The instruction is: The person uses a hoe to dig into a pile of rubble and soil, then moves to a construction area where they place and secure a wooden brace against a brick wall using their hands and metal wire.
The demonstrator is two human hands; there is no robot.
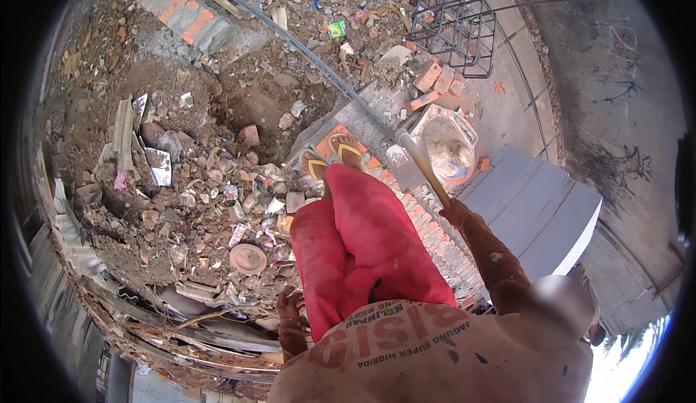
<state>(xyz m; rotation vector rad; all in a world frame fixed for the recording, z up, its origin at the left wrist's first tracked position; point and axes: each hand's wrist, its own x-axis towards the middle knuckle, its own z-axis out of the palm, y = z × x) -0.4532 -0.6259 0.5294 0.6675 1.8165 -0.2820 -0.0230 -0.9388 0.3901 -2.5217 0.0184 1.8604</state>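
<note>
Printed shirt (428, 348), then tan handle (425, 171), long axis diagonal, far end forward-left.

Beside the tub (473, 133), the pole (425, 171) is looking like smooth wood; beyond the tub, bricks (428, 78) are showing rough, matt faces and the cage (455, 29) dull metal.

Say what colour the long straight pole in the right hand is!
The pole is mostly yellowish tan, seen best in the head view.

Outdoor building site, low brick wall (174, 8), rubble (206, 203), rebar cage (455, 31), loose bricks (428, 78)
</note>
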